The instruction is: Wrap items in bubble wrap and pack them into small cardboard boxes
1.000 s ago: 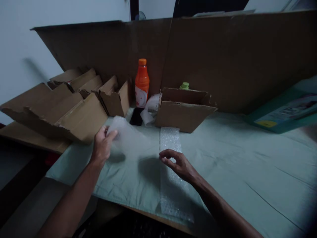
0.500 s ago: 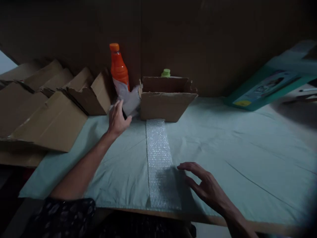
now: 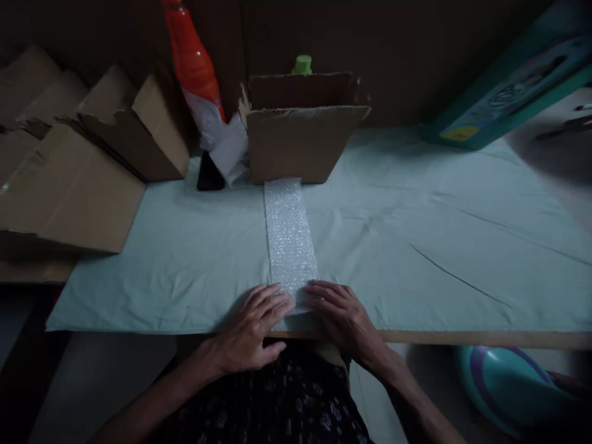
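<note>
A strip of bubble wrap (image 3: 290, 237) lies lengthwise on the pale green cloth (image 3: 370, 259), from the foot of an open cardboard box to near the table's front edge. At its near left corner, my left hand (image 3: 253, 325) rests with fingers stretched out over the plastic. The fingers of my right hand (image 3: 341, 311) lie flat across the near right corner, with the thumb hidden beneath. Neither hand grips anything that I can see.
Behind the strip stands the open cardboard box (image 3: 296, 145), a green cap (image 3: 302, 64) showing past it. To its left are a black flat object (image 3: 210, 172), crumpled plastic (image 3: 229, 148), an orange bottle (image 3: 197, 61) and several cartons (image 3: 78, 185). A teal container (image 3: 499, 105) leans at right.
My left hand has left the black object beside the crumpled plastic and come down to the strip's near end. My right hand has shifted left onto the strip. The view has tilted downward.
</note>
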Action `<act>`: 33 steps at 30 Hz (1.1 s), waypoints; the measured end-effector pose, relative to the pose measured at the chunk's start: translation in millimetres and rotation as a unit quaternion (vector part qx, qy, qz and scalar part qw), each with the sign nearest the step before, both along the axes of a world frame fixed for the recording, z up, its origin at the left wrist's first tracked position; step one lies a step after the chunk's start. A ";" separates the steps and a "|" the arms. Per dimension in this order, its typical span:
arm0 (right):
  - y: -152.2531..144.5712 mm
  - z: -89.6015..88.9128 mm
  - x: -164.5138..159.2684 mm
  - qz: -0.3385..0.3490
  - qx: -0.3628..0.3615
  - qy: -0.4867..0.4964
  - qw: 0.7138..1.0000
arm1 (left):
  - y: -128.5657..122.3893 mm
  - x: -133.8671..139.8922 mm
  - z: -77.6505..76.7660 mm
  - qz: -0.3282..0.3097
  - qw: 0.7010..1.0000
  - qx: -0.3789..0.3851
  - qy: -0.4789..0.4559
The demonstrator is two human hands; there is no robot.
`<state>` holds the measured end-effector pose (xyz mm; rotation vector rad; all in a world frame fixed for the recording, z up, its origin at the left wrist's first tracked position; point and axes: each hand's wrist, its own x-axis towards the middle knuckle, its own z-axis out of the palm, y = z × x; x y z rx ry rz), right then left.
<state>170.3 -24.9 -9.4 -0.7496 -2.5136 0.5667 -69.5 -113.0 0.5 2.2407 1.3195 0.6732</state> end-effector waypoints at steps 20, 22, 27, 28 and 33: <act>4.3 -5.0 -21.9 -0.031 0.066 0.024 0.997 | 27.2 6.3 -6.3 0.277 0.959 0.058 -0.001; 5.2 -5.1 -23.9 -0.010 0.046 0.042 0.998 | 16.2 5.7 -1.9 0.234 0.967 0.104 -0.013; 3.4 3.8 -26.9 -0.005 0.004 0.037 0.999 | 6.7 5.6 -2.3 0.163 0.982 0.079 -0.051; 2.7 5.5 -27.1 -0.018 0.006 0.039 0.999 | 9.1 4.8 -4.2 0.173 0.981 0.067 -0.059; -2.2 8.2 -22.8 -0.090 0.070 0.037 0.993 | 32.6 -1.4 -12.2 0.203 0.977 0.032 -0.065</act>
